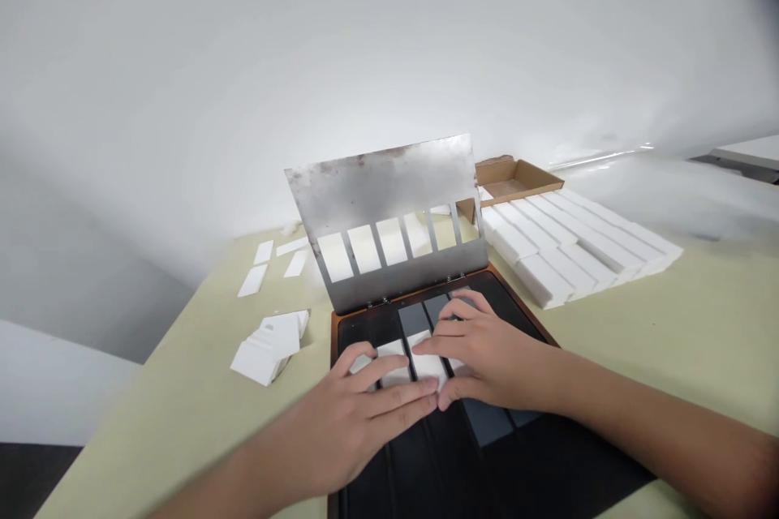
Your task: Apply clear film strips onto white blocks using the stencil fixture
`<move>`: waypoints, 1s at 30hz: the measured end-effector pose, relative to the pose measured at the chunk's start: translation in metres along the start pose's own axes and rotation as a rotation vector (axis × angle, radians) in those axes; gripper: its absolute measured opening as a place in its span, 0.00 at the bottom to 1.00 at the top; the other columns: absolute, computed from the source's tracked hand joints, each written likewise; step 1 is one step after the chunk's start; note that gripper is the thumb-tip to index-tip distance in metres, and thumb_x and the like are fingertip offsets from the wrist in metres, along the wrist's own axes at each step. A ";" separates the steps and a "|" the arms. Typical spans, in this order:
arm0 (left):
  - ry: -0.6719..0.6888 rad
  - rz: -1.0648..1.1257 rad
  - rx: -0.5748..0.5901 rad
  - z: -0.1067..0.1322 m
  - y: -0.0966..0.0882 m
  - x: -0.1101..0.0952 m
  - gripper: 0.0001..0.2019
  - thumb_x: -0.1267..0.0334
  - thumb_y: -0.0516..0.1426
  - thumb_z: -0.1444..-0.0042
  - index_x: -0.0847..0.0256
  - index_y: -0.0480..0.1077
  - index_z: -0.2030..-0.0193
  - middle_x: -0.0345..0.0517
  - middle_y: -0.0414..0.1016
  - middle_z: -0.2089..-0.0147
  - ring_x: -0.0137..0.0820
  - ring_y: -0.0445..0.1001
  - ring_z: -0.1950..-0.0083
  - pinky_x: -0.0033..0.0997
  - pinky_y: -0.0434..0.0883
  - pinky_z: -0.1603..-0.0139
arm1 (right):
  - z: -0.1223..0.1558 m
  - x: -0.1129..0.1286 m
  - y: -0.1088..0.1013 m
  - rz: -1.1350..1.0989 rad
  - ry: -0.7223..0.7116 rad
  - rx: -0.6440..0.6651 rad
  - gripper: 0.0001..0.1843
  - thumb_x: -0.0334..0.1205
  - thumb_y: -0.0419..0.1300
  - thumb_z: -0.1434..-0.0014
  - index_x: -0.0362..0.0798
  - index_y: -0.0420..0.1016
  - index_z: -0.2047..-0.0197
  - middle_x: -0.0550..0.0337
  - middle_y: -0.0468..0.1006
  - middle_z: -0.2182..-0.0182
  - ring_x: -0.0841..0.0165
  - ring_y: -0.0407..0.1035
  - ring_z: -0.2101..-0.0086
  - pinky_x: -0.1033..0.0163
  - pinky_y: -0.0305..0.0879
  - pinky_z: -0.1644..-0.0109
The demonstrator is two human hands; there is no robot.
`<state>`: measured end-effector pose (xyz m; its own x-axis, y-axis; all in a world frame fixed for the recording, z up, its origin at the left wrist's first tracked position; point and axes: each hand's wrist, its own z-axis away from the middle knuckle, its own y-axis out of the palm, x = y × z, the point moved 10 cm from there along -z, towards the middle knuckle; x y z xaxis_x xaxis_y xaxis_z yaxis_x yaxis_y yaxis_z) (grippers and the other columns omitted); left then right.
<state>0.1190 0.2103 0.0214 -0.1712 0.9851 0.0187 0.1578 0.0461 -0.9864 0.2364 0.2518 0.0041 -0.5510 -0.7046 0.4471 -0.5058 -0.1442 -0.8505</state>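
Observation:
A black jig board (419, 462) with a wooden rim carries small white cards in a row of slots. My left hand (359, 413) lies across the row, fingers stretched out, its fingertips at the lower end of a white card (429, 366). My right hand (487, 349) rests over the right part of the row, its thumb and index finger at that same card. Beside it, another white card (394, 358) sits under my left fingers. More cards are partly covered by both hands. A hinged metal plate (383, 186) with a row of rectangular openings stands raised behind the board.
Several rows of stacked white cards (578, 239) lie at the right, before an open cardboard box (517, 178). A loose pile of white cards (271, 345) is on the left of the yellowish table (152, 422). Several single cards (252, 280) lie behind it. Clear plastic sheeting (669, 186) lies back right.

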 end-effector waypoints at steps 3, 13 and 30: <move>-0.007 0.006 0.000 0.001 0.001 0.000 0.23 0.71 0.48 0.24 0.55 0.65 0.27 0.34 0.71 0.28 0.42 0.67 0.35 0.45 0.53 0.37 | 0.000 -0.002 0.001 -0.010 0.027 -0.023 0.26 0.58 0.71 0.37 0.53 0.79 0.42 0.60 0.85 0.54 0.59 0.65 0.50 0.47 0.45 0.33; -0.108 -0.046 -0.014 0.013 0.014 0.009 0.24 0.68 0.55 0.28 0.55 0.66 0.27 0.51 0.73 0.35 0.49 0.66 0.37 0.52 0.53 0.36 | -0.003 -0.002 0.000 0.014 0.088 -0.021 0.10 0.38 0.66 0.30 0.52 0.81 0.46 0.60 0.83 0.58 0.61 0.65 0.52 0.48 0.46 0.34; -0.126 -0.011 -0.033 0.011 0.007 0.015 0.24 0.72 0.54 0.32 0.58 0.69 0.31 0.54 0.74 0.40 0.50 0.67 0.40 0.52 0.57 0.38 | -0.002 0.000 0.001 0.034 0.059 -0.029 0.10 0.39 0.61 0.27 0.52 0.80 0.46 0.59 0.82 0.60 0.62 0.66 0.53 0.47 0.46 0.34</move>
<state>0.1068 0.2235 0.0131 -0.2940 0.9558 0.0068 0.1869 0.0645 -0.9803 0.2349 0.2527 0.0037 -0.6059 -0.6663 0.4346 -0.5045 -0.1006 -0.8575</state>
